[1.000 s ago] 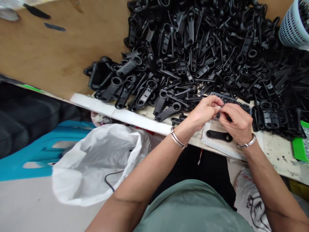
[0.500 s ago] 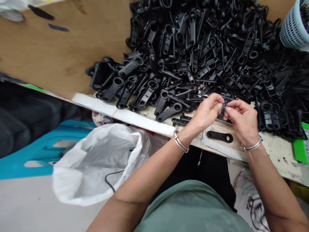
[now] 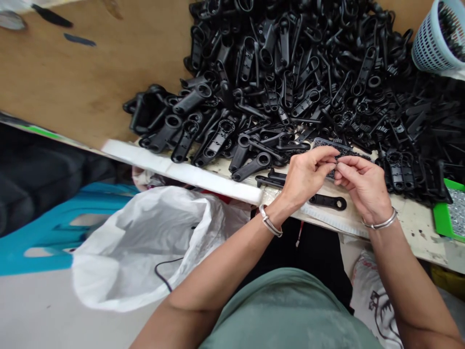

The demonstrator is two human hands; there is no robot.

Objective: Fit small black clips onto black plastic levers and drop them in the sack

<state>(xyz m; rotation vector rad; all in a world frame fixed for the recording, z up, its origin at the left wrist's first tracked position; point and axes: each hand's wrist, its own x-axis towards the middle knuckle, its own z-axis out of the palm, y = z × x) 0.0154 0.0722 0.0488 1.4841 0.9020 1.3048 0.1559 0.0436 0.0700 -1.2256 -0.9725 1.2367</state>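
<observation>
Lying L-R: blk lever (image 3: 324,200), ring (image 3: 343,204) rt

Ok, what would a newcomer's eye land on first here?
The heap of black parts, sprawling across the back of the worktop. Next, the white sack gaping open below the worktop's edge, left in the picture. Then the left hand and right hand, close together at the small tray in front of the heap.

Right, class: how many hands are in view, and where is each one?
2: the left hand and, close to its right, the right hand, both at the container of small black pieces, partly covering it. No other hand shows.
</observation>
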